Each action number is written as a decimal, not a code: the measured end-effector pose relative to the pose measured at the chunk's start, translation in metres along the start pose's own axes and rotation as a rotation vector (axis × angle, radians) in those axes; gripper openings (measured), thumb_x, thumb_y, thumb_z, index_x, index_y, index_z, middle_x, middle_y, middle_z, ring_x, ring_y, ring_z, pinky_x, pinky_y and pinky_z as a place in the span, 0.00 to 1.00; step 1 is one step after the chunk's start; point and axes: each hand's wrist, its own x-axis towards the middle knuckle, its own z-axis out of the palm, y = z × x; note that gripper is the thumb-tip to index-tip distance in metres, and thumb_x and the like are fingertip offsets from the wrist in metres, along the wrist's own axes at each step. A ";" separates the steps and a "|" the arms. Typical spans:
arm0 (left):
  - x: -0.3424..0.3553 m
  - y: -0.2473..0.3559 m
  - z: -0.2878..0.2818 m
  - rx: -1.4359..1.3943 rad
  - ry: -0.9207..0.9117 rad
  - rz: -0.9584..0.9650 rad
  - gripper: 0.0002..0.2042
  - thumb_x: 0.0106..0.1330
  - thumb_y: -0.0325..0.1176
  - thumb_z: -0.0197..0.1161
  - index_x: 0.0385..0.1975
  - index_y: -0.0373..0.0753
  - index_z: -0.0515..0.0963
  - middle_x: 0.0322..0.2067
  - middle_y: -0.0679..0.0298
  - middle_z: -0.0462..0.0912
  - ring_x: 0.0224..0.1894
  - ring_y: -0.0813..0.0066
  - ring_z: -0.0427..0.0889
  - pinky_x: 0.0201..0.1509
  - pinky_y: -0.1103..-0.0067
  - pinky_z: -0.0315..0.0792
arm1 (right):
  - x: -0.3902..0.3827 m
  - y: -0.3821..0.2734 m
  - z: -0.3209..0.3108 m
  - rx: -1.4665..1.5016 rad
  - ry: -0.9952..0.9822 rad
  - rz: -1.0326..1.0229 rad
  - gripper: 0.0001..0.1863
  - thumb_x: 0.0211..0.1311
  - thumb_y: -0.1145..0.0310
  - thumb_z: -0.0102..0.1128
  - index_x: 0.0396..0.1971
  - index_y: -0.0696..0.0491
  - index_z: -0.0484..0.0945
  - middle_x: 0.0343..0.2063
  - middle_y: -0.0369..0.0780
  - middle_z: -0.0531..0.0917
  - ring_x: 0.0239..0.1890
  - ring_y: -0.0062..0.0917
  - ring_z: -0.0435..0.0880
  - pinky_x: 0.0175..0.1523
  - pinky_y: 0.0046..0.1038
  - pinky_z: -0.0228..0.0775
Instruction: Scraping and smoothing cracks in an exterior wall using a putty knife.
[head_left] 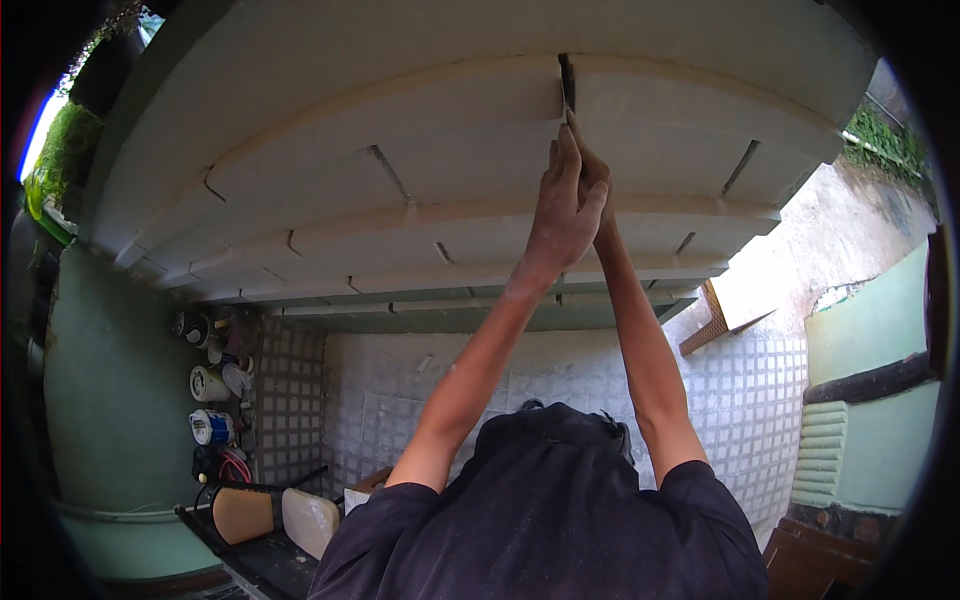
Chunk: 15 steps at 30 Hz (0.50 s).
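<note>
Both arms reach up, and my hands meet at a dark vertical slot in a pale, ridged wall surface. My left hand overlaps the right, its fingers straight and pressed together, with the thumb against the other hand. Behind it, my right hand has its fingertips at the lower end of the slot. A thin pale edge shows at the fingertips; whether it is a held sheet or part of the slot's border I cannot tell. Whitish dust marks the left hand and wrist.
Similar narrow slots cut across the ledges. At left stand several paint buckets. Lower left, a tan chair pad lies on a dark rack. A brown woven piece stands at right on the tiled floor.
</note>
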 end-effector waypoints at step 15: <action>-0.005 -0.002 0.006 -0.012 0.008 0.014 0.36 0.66 0.29 0.53 0.70 0.27 0.42 0.71 0.43 0.44 0.74 0.53 0.43 0.75 0.69 0.46 | -0.005 0.007 0.004 0.107 0.075 0.138 0.24 0.67 0.70 0.52 0.61 0.63 0.68 0.39 0.36 0.78 0.36 0.16 0.72 0.42 0.22 0.69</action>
